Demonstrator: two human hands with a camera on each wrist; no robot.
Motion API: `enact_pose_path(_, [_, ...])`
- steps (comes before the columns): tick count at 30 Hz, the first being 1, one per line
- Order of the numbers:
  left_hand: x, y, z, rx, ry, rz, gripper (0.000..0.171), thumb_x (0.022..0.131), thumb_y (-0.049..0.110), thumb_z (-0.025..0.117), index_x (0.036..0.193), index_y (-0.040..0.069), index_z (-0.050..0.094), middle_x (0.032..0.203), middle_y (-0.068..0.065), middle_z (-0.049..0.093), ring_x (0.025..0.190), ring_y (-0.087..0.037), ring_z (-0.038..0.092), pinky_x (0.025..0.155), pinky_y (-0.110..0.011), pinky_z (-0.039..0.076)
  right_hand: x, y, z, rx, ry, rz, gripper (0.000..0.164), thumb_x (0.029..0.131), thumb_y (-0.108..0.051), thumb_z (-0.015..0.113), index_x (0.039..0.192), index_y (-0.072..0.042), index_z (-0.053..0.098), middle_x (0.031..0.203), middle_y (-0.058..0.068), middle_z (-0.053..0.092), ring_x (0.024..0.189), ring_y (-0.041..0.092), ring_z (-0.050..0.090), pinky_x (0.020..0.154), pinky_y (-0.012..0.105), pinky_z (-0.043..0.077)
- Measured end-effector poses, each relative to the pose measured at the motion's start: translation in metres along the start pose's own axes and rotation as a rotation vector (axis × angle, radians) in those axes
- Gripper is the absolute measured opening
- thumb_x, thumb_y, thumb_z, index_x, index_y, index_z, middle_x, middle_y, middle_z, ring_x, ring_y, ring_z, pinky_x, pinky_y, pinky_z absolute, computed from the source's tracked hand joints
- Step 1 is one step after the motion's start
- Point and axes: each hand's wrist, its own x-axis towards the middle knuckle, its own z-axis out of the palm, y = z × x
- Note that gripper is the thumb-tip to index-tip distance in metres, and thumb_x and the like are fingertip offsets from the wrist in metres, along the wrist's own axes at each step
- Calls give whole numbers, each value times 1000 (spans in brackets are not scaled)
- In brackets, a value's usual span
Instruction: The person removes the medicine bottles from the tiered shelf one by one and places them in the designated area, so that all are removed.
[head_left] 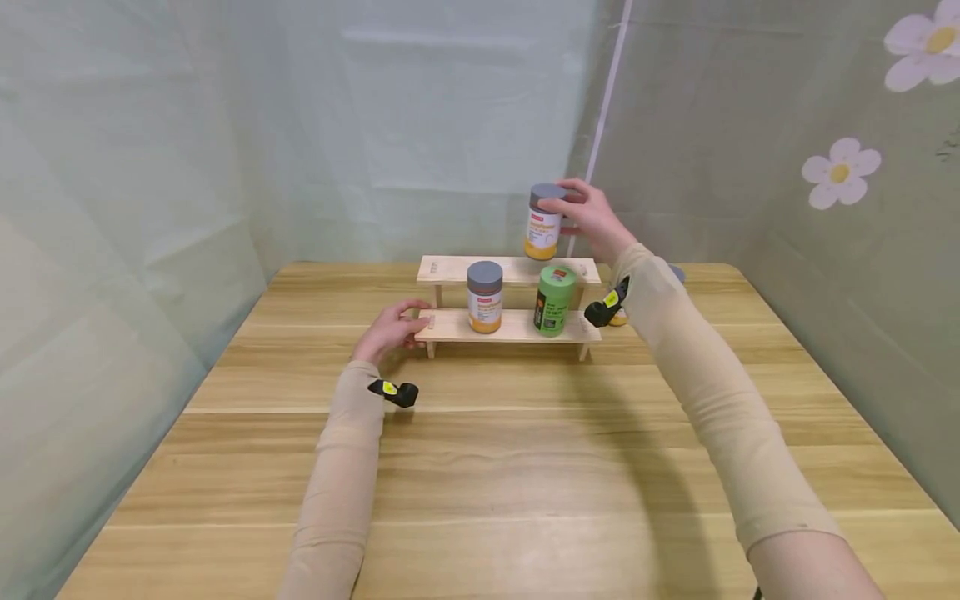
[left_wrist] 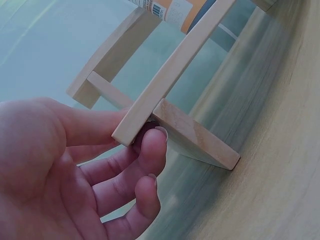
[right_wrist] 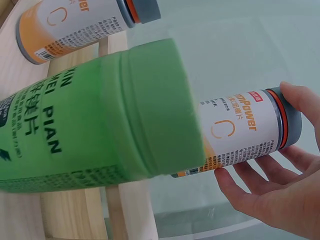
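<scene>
Right hand holds a jar at the rack's top; left hand grips the lower board

The right hand (head_left: 591, 215) has its thumb and fingers spread around the grey lid of the raised jar (head_left: 542, 232), closed in just far enough to hold it. That jar, white and orange, is at the back of the upper board (head_left: 459, 268), leaning slightly — whether its base touches the wood I cannot tell.

The left hand (head_left: 390, 329) pinches the left end of the lower board (head_left: 447, 323), with the thumb side against the wood and the other fingers curled loosely beneath; the gap between them is no wider than the board.

Two jars stand upright on the lower board, apart from each other: the matching jar (head_left: 484, 298) near the middle, and the green jar (head_left: 553, 304) towards the right end, its lid below the raised one.

A grey lid (head_left: 678, 273) and an orange base (head_left: 618, 318) peep out on either side of the right sleeve (head_left: 697, 375) — one jar or two, I cannot tell. The rack's legs (head_left: 431, 350) stand on the wooden table (head_left: 480, 475). Behind hangs a pale curtain (head_left: 465, 125), with white flowers (head_left: 842, 173) on its right side.
</scene>
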Motion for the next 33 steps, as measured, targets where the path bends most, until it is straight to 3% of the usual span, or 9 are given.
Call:
enact_pose_path(5, [2, -3, -1, -2, 2, -1, 42, 99, 15, 54, 138, 3, 46, 75, 5, 62, 56, -7, 58, 59, -23, 47, -2, 4, -1, 4, 6, 3, 55, 92, -26, 67, 140, -17, 43, 141, 9, 48, 128, 25, 48, 108, 50, 40])
enact_pose_path(14, [0, -6, -3, -76, -20, -14, 44, 99, 13, 53, 141, 3, 41, 74, 8, 60, 56, -8, 59, 57, -22, 47, -8, 9, -9, 56, 42, 2, 46, 90, -23, 68, 132, -19, 49, 126, 1, 53, 119, 21, 51, 107, 48, 40])
enact_pose_path(33, [2, -4, -5, -85, -37, -30, 48, 99, 14, 53, 144, 3, 40, 79, 5, 64, 59, -9, 61, 59, -26, 47, -17, 18, -41, 69, 70, -26, 54, 90, -28, 69, 138, -19, 47, 136, 4, 51, 125, 22, 47, 113, 48, 34])
